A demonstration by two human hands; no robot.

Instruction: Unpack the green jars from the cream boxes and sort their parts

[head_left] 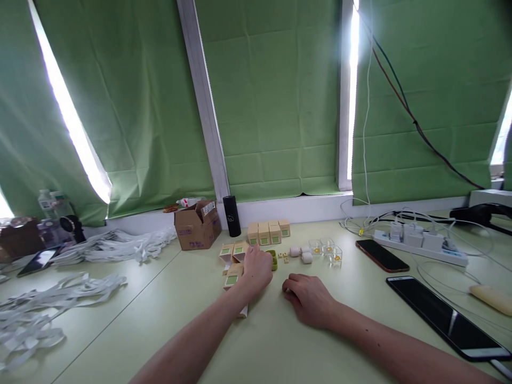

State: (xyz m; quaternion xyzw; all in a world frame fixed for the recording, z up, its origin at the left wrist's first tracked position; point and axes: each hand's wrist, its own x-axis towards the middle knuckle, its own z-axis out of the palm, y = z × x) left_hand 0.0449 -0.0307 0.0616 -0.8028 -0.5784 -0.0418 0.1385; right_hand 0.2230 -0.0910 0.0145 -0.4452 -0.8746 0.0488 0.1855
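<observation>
Your left hand (259,265): set among the small tan boxes (264,233), fingers bent forward and down; whether it grips anything, cannot tell from this view.

Your right hand (310,301): low over the near part of the table (276,352), palm down, fingers loosely curled inward; whether anything is held under them, cannot tell.

Small tan boxes, each with a green square on its visible front: four side by side in a row beyond your left hand; two more just left of your fingers; another beside your left wrist, partly hidden by your forearm.

Green tray (274,260), one: just right of your left hand, partly covered by it.

Small gold-coloured pieces (286,261), several: right of the green tray.

Pale cylinders (306,258), three: clustered beyond your right hand.

Clear containers (336,257), three: right of the cylinders, yellow piece in each.

Cardboard carton (196,232), flaps raised: left of the boxes, a black cylinder (232,216) upright beside it.

White strips (116,246): heaped at your far left.

Phones, two, on your right: a smaller one (382,255) near the power strip (420,247), a larger one (444,312) nearer you
</observation>
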